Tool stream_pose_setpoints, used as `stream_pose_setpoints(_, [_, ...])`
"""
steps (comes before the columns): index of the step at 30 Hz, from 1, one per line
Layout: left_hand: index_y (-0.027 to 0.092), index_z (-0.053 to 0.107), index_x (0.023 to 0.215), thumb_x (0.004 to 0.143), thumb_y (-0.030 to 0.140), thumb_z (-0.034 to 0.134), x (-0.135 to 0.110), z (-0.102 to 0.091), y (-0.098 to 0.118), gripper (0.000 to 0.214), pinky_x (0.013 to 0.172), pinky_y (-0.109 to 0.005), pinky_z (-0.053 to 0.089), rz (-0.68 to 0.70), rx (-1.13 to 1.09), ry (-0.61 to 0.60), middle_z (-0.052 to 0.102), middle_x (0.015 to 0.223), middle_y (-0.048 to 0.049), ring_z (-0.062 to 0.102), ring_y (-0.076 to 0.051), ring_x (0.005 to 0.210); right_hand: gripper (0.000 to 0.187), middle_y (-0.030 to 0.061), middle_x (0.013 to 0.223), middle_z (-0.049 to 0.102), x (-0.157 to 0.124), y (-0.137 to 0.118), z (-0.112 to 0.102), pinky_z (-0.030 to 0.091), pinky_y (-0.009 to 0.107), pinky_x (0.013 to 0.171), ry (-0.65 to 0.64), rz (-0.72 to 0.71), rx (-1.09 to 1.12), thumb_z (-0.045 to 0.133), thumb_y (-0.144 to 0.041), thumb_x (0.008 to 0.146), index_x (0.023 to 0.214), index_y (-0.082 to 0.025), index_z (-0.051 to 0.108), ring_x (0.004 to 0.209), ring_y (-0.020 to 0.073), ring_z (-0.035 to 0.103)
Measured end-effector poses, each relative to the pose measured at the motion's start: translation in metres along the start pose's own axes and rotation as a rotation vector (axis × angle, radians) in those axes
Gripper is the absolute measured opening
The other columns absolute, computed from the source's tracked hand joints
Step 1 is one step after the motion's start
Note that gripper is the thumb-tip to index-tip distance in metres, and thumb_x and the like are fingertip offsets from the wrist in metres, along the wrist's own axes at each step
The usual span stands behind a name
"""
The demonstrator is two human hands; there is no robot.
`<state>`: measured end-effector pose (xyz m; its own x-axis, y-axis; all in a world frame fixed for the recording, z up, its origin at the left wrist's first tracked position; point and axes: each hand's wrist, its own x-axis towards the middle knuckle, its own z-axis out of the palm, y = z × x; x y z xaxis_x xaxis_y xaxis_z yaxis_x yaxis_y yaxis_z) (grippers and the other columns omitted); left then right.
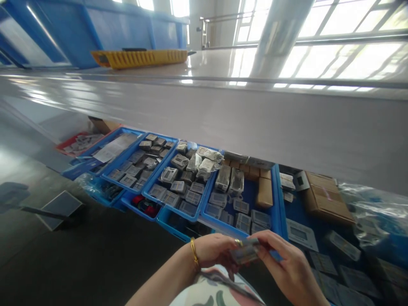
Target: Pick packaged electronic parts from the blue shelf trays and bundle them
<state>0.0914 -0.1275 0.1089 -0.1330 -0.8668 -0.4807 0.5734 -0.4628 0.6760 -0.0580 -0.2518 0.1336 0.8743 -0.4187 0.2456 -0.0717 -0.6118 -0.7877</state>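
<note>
Just in front of the blue tray [250, 197], here are both hands, close together in the head view! The left hand [218, 250], gold bracelet [194, 253] at the wrist, has thumb and fingers bent in around the near-left end of a small grey piece [245, 252]. And the right hand [285, 257] is on the other end, thumb and forefinger pinched to it, a narrow gap between them filled by the piece. It's blurred, so whether it's one part or a thin stack, I can't tell; it sits up between the hands, at the near edge of that tray.

Inside the tray, grey blocks and two long bagged stacks [236, 181] stand, with brown boxes [264, 192] along its far right. Left of it, a second tray [168, 209] is crowded with grey parts, some in clear bags. Right of it, there's a cardboard carton [328, 193] and a pale frame [301, 234] lying flat. Beyond it, higher up, a white worktop [223, 114] carries a ribbed yellow tray [149, 59] and blue bins [127, 27].
</note>
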Motion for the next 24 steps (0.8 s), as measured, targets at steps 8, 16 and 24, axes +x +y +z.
stream_pose_setpoints(8, [0.013,0.059,0.094,0.054,0.078,0.059,0.004,0.002,0.003,0.076,0.068,-0.031,0.043,0.136,0.064,-0.017,0.058,0.077,-0.0047,0.055,-0.014,0.066,0.011,-0.0038,0.071,0.061,0.003,0.002,-0.007,0.046,0.014,0.058,-0.186,-0.015,-0.040,0.049,-0.029,0.089,0.083,-0.022,0.056,0.062,0.0087,0.058])
stream_pose_setpoints(16, [0.012,0.053,0.087,0.056,0.075,0.060,0.010,0.013,0.001,0.070,0.048,-0.029,0.043,0.179,0.090,0.072,0.054,0.065,-0.0043,0.051,-0.013,0.047,0.026,0.0004,0.067,0.063,0.004,0.007,0.003,0.048,0.021,0.052,-0.149,0.209,-0.053,0.047,-0.043,0.087,0.084,-0.019,0.057,0.056,0.0143,0.059])
stream_pose_setpoints(24, [0.019,0.035,0.094,0.063,0.058,0.069,0.021,0.022,-0.019,0.060,0.061,-0.023,0.040,0.585,-0.015,0.494,0.046,0.084,-0.0006,0.048,-0.009,0.066,0.025,0.0010,0.066,0.060,0.008,0.010,0.020,0.046,0.025,0.051,0.168,0.097,-0.384,0.046,-0.042,0.087,0.079,-0.020,0.055,0.053,0.0149,0.056])
